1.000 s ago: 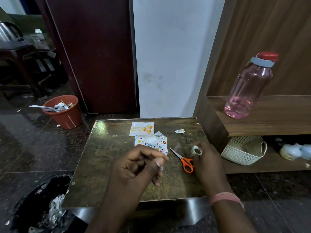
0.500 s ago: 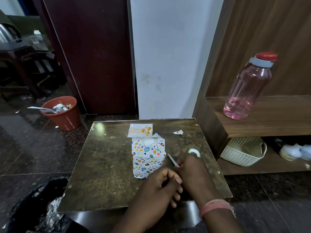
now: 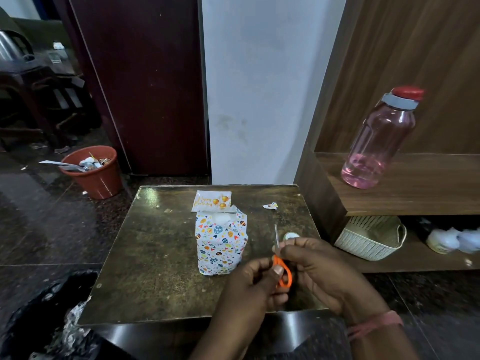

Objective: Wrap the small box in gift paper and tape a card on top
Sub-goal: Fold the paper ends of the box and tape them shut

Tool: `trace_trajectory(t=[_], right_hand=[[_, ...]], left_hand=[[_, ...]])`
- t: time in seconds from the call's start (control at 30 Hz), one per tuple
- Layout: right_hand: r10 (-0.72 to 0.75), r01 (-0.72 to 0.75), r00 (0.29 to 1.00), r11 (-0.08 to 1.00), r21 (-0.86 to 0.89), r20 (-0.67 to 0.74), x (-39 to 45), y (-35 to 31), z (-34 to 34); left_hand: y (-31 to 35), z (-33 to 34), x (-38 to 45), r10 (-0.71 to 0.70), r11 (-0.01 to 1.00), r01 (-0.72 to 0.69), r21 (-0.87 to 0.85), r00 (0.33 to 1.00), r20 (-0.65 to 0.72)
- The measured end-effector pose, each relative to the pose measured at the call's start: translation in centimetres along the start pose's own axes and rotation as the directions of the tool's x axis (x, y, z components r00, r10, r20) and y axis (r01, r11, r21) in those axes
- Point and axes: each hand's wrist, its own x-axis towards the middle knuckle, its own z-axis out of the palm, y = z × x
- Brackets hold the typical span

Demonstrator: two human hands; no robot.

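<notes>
The small box, loosely covered in white gift paper printed with coloured balloons, stands upright in the middle of the low table; its paper top is open and crumpled. A "Happy Birthday" card lies flat just behind it. To the right of the box, my right hand grips orange-handled scissors with the blade pointing up. My left hand has curled fingers, and its thumb presses on the orange handle. A tape roll lies on the table behind my right hand.
A paper scrap lies at the table's back right. A pink water bottle stands on the wooden shelf to the right, with a white basket below it. An orange waste bin sits on the floor to the left.
My right hand set the tape roll on the table and picked up the scissors. The wrapped box now stands in full view. My left hand moved right to meet the scissors.
</notes>
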Motion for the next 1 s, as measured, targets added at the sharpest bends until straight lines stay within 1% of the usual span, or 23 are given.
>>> trace_trajectory(t=[0.13,0.23,0.3,0.43,0.5,0.6,0.67,0.77,0.8,0.87,0.9,1.0], right_hand=[[-0.051,0.051,0.999,0.998,-0.03,-0.01,0.1,-0.2,-0.5],[-0.09,0.09,0.996,0.996,0.025,-0.011,0.3,-0.4,-1.0],[-0.093,0.095,0.995,0.994,0.052,-0.036,0.5,-0.3,-1.1],[-0.083,0.088,0.99,0.996,0.034,-0.111,1.3,0.2,-1.0],[-0.101,0.106,0.985,0.994,0.024,-0.141,1.6,0.3,-1.0],[-0.162,0.171,0.971,0.985,0.037,-0.176,2.1,0.5,-1.1],[-0.209,0.234,0.955,0.967,0.103,-0.209,2.2,0.2,-1.0],[-0.314,0.369,0.904,0.916,0.158,-0.292,2.1,-0.4,-0.9],[-0.342,0.4,0.884,0.906,0.139,-0.318,2.1,-0.4,-0.8],[-0.375,0.414,0.859,0.91,0.039,-0.349,2.1,-0.2,-0.7],[-0.38,0.407,0.855,0.913,0.004,-0.353,2.1,0.0,-0.7],[-0.371,0.385,0.865,0.923,-0.028,-0.337,2.2,0.5,-0.6]], left_hand=[[-0.1,-0.6,0.0,0.09,0.986,-0.088,0.141,0.996,-0.002],[-0.1,-1.2,0.0,0.096,0.972,-0.105,0.213,0.994,0.049],[-0.1,-1.6,-0.1,0.104,0.958,-0.116,0.261,0.993,0.06],[-0.2,-1.7,0.1,0.113,0.933,-0.125,0.338,0.992,0.057],[-0.3,-1.7,0.2,0.121,0.918,-0.129,0.376,0.992,0.046],[-0.5,-1.8,0.3,0.111,0.911,-0.105,0.399,0.994,0.007],[-0.5,-1.8,0.3,0.098,0.91,-0.087,0.406,0.995,-0.007],[-0.2,-1.3,0.3,0.084,0.939,-0.059,0.339,0.995,-0.06],[-0.2,-1.1,0.4,0.079,0.947,-0.052,0.316,0.994,-0.072],[-0.7,-0.8,0.8,0.083,0.96,-0.059,0.273,0.994,-0.075],[-1.0,-0.6,1.0,0.086,0.956,-0.062,0.288,0.994,-0.071],[-1.6,-0.2,1.3,0.112,0.92,-0.08,0.383,0.992,-0.063]])
